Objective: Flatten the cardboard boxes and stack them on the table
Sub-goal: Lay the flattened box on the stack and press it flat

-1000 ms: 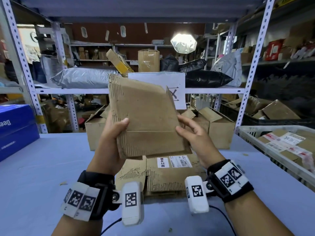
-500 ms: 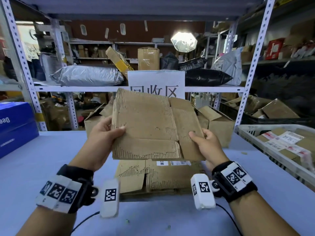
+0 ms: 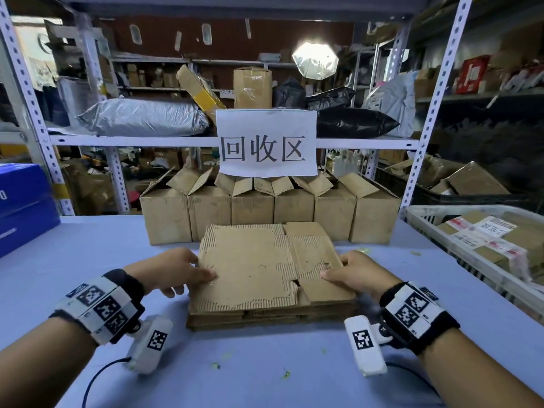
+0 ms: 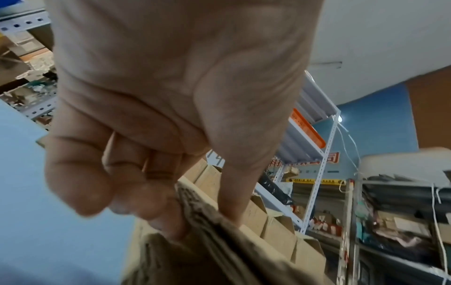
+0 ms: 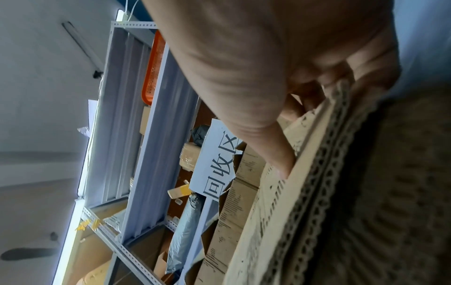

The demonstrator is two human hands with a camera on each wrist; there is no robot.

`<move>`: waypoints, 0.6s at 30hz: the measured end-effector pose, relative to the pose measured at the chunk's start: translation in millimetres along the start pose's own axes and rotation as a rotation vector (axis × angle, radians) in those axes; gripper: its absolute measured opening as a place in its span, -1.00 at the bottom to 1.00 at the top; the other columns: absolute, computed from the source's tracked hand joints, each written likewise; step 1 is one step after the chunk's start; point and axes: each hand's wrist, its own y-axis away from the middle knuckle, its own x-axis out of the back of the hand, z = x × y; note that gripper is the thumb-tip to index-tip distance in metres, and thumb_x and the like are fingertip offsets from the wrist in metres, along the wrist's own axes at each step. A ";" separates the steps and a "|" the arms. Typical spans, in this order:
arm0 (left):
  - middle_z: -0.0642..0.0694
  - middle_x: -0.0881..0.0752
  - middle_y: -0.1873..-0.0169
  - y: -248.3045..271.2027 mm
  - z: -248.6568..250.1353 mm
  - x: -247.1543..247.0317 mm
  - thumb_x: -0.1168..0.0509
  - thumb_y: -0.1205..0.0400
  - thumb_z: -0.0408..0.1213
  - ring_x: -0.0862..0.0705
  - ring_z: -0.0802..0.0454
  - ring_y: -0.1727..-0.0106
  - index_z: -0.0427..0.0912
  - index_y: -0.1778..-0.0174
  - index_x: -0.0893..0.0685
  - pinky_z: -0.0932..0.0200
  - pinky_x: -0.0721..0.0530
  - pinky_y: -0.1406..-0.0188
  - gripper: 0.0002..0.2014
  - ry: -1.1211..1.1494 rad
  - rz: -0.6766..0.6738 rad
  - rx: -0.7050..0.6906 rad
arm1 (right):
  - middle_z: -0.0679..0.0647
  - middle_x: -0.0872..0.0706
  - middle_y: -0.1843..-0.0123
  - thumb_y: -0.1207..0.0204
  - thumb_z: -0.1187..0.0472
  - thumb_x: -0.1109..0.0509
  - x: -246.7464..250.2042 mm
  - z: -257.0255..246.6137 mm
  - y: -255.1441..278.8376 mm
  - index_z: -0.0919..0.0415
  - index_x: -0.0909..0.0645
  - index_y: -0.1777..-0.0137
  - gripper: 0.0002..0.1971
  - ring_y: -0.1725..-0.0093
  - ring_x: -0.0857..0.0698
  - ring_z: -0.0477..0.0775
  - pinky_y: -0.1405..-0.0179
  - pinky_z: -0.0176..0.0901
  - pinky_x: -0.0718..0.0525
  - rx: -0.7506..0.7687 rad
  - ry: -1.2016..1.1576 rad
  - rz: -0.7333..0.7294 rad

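Observation:
A worn, flattened cardboard box point(image 3: 259, 266) lies on top of a low stack of flattened boxes point(image 3: 265, 315) on the blue table point(image 3: 88, 260). My left hand point(image 3: 188, 272) pinches its left edge, thumb on top and fingers point(image 4: 156, 214) curled underneath. At the right edge my right hand point(image 3: 344, 272) pinches the same sheet, thumb point(image 5: 275, 154) pressed on its top face. Behind the stack stands a row of several upright open cardboard boxes point(image 3: 265, 213).
A white sign with black characters point(image 3: 266, 142) hangs from the shelf rail above the box row. A blue box point(image 3: 23, 201) sits at the left edge. A white crate point(image 3: 477, 237) of parcels stands at the right. Metal shelf posts frame the table.
Both hands have lowered the flattened box from chest height down onto the stack. It went from held upright to lying flat, uncovering the sign and the box row behind.

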 end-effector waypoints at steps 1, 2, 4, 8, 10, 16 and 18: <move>0.01 -0.74 0.38 -2.3 -1.0 0.3 -0.49 -0.57 0.20 -0.64 0.10 0.46 -0.13 -0.05 -0.76 0.25 -0.63 0.48 -0.57 -0.031 -0.008 0.009 | 0.07 -0.84 -0.02 -0.52 0.07 -0.58 -0.8 -0.1 -0.5 0.22 -0.75 -0.09 -0.74 -0.05 -0.81 0.07 -0.09 -0.02 -0.77 -0.006 0.022 -0.004; 0.04 -0.74 0.41 -4.3 -1.9 1.0 -0.48 -0.56 0.22 -0.65 0.11 0.46 -0.16 0.00 -0.77 0.26 -0.64 0.47 -0.54 -0.058 -0.025 0.016 | 0.09 -0.84 -0.04 -0.51 0.06 -0.58 -1.4 -0.6 -0.2 0.24 -0.74 -0.11 -0.70 -0.07 -0.81 0.09 -0.18 0.03 -0.76 -0.014 0.040 -0.013; 0.05 -0.72 0.43 -7.5 -2.8 1.5 -0.47 -0.55 0.26 -0.65 0.12 0.48 -0.19 0.12 -0.77 0.25 -0.66 0.44 -0.51 -0.099 -0.085 0.034 | 0.11 -0.83 -0.05 -0.51 0.04 -0.58 -2.2 -1.4 0.4 0.25 -0.72 -0.12 -0.68 -0.07 -0.80 0.09 -0.21 0.04 -0.75 -0.041 0.046 -0.025; 0.05 -0.72 0.42 -10.9 -2.6 2.5 -0.45 -0.51 0.32 -0.68 0.15 0.51 -0.13 0.15 -0.76 0.24 -0.71 0.43 -0.49 -0.166 -0.155 0.083 | 0.13 -0.80 -0.15 -0.53 0.10 -0.58 -3.2 -4.0 1.1 0.25 -0.64 -0.24 -0.63 -0.16 -0.78 0.14 -0.30 0.11 -0.72 -0.062 0.016 -0.049; 0.05 -0.73 0.38 -12.2 -1.8 4.1 -0.45 -0.49 0.36 -0.68 0.15 0.50 -0.13 0.13 -0.77 0.25 -0.70 0.44 -0.47 -0.187 -0.166 0.097 | 0.12 -0.78 -0.24 -0.55 0.15 -0.56 -1.8 -9.4 3.6 0.21 -0.62 -0.27 -0.65 -0.22 -0.75 0.14 -0.37 0.11 -0.67 -0.039 0.025 -0.074; 0.06 -0.80 0.25 -13.2 3.7 13.9 -0.38 -0.51 0.43 -0.74 0.10 0.33 -0.12 0.01 -0.79 0.23 -0.73 0.37 -0.39 -0.258 -0.212 0.120 | 0.14 -0.42 -0.60 -0.51 -0.06 -0.51 4.8 -49.0 3.9 0.00 -0.41 -0.61 -0.32 -0.50 -0.51 0.20 -0.48 0.08 -0.53 -0.010 0.367 0.036; 0.05 -0.81 0.18 -12.1 8.9 20.7 -0.33 -0.57 0.41 -0.74 0.07 0.25 -0.09 -0.15 -0.78 0.22 -0.73 0.34 -0.40 -0.322 -0.179 0.126 | 0.12 -0.39 -0.62 -0.54 -0.17 -0.42 -1.4 -67.7 1.6 -0.07 -0.42 -0.60 -0.36 -0.56 -0.43 0.21 -0.53 0.16 -0.47 0.070 0.454 0.089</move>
